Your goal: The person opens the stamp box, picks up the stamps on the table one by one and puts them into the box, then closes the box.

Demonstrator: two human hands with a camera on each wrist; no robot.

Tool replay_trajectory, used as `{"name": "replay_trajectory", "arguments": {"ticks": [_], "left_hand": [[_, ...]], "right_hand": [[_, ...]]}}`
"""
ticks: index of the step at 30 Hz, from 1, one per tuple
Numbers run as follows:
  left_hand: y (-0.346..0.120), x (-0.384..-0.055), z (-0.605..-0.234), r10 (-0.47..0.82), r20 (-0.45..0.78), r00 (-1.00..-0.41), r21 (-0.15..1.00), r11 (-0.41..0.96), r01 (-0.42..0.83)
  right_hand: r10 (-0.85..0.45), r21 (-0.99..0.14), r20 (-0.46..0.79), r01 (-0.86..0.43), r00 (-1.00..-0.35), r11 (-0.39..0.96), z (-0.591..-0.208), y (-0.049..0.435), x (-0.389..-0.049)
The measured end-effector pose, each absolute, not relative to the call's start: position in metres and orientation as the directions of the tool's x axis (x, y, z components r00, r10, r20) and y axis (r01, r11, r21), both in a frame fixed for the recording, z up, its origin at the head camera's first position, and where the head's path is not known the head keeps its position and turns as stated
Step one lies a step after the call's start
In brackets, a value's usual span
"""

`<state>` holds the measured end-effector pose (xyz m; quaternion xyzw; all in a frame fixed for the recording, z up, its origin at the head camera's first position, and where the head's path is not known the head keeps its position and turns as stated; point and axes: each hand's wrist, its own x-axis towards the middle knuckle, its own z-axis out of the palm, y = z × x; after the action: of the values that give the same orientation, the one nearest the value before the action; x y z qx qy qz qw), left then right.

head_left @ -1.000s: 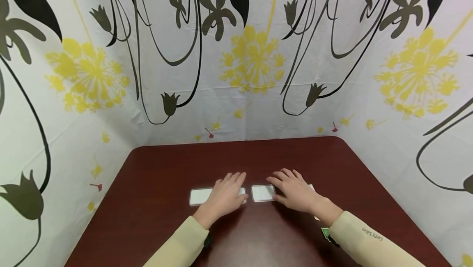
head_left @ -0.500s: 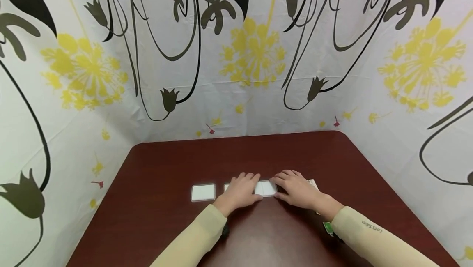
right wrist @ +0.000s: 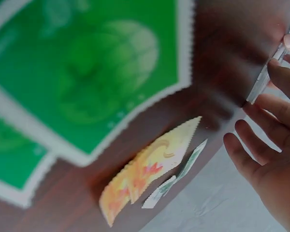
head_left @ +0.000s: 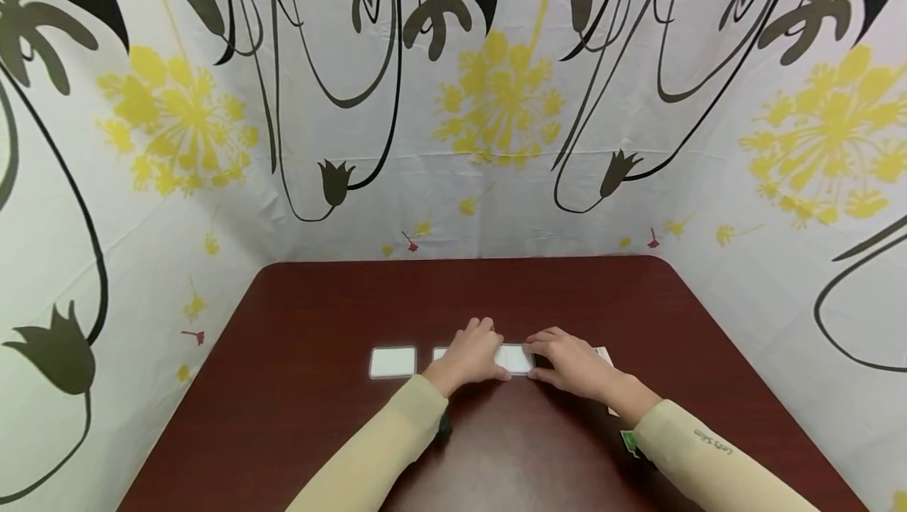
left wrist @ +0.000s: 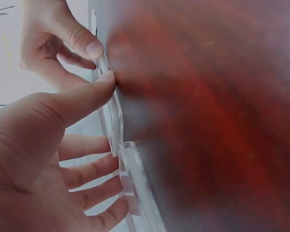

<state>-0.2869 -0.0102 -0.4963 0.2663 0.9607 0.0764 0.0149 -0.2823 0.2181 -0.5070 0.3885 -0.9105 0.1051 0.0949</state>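
A flat white rectangular case with clear rims (head_left: 515, 359) lies between my hands on the dark red table. My left hand (head_left: 471, 354) pinches its left end, thumb on the near edge and fingers along the far side. My right hand (head_left: 570, 366) grips the right end between thumb and fingers. The two thumbs lie close together along the clear edge of the case (left wrist: 117, 121) in the left wrist view. A second case (head_left: 439, 353) is mostly hidden behind my left hand; its clear rim (left wrist: 145, 193) shows in the left wrist view. A third case (head_left: 393, 363) lies at the left.
Beside my right forearm lie stamp-like papers with zigzag edges: a green one (right wrist: 87, 72), a yellow and red one (right wrist: 152, 166), and a narrow pale one (right wrist: 183, 169). A patterned cloth (head_left: 468, 102) hangs behind the table (head_left: 340, 299).
My left hand has moved right, from over the second case to the rightmost one, and its fingers have curled onto it. The right hand has barely moved.
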Motion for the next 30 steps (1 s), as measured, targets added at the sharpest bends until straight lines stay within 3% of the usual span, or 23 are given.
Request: {"name": "replay_trajectory", "arguments": {"ticks": [14,22,30], "left_hand": [[-0.004,-0.293,-0.489,0.533,-0.021,-0.846,0.108,0.842,0.528],[0.001,-0.293,-0.493,0.536,-0.038,-0.844,0.144,0.838,0.526],[0.005,-0.296,-0.493,0.556,-0.036,-0.831,0.089,0.83,0.551]], "right_hand": [[-0.709,-0.042,0.202,-0.729,-0.676,0.683,-0.496,0.211,-0.29],[-0.711,-0.04,0.228,-0.736,-0.665,0.676,-0.496,0.208,-0.292],[-0.713,-0.033,0.23,-0.737,-0.662,0.675,-0.494,0.206,-0.293]]}}
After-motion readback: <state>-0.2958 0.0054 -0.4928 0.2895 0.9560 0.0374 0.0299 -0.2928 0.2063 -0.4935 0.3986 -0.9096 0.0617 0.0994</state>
